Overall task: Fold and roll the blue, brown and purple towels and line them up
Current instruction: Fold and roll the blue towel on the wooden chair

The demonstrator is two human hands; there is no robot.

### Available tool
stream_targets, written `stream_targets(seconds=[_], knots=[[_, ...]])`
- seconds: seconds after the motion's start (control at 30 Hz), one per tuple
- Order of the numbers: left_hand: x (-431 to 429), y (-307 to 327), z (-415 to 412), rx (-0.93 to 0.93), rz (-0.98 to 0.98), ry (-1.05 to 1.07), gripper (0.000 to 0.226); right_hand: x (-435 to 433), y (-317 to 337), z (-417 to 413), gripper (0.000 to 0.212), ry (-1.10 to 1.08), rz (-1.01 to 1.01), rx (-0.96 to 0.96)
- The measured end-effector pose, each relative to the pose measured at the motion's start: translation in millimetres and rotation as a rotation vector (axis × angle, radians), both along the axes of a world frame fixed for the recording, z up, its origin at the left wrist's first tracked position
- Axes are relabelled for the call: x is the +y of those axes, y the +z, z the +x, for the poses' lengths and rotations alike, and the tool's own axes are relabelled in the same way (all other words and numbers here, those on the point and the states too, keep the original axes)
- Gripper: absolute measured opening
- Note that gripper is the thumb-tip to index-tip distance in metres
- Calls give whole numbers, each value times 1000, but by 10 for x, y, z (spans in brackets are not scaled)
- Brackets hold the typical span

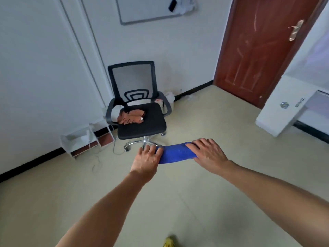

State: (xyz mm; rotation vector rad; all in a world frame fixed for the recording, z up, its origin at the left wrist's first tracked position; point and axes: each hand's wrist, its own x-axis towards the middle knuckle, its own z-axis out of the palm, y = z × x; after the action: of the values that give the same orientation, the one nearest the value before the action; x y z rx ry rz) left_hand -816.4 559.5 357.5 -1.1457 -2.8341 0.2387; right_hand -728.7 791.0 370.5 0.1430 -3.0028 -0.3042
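Beige, smooth floor [204, 113] and plain white walls form the setting. Both bare forearms reach forward to a blue towel [175, 153], wound into a compact, slightly bowed cylinder with a fine nubbly pile. The left hand [147, 157] clasps one end and the right hand [206, 152] clasps the other, fingers curved over the top of the roll; the thumbs and both end faces are hidden beneath the hands. The roll seems to be held clear of the floor, though the view does not settle this.

Just beyond the grip stands an office chair [140, 122] with a grey mesh back, a black padded seat and a chromed star base, part of which is covered by the left hand's fingers. On the seat, beyond and slightly left of the grip, a brown towel [132, 117] lies crumpled, with a pale, blurred object beside it that cannot be identified.

Farther left of the grip, a white wire rack [85, 138] stands against the wall. Beyond and right of the grip is a scratched red-brown door [258, 50] with a metal handle. High on the wall a whiteboard [151, 9] is cut off by the frame. Below the grip, a yellow shoe tip [169, 242] is cropped at the bottom edge.
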Motion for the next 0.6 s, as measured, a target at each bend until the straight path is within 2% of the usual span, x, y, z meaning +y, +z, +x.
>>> stream_targets(seconds=[0.23, 0.33, 0.6], knots=[[1595, 300, -1124, 1, 19, -328, 51, 1209, 258, -361, 45, -308, 11, 78], [2355, 367, -1330, 5, 34, -454, 49, 1763, 320, -340, 48, -432, 15, 89], [4397, 341, -1710, 42, 34, -676, 45, 3500, 204, -428, 47, -581, 15, 132]])
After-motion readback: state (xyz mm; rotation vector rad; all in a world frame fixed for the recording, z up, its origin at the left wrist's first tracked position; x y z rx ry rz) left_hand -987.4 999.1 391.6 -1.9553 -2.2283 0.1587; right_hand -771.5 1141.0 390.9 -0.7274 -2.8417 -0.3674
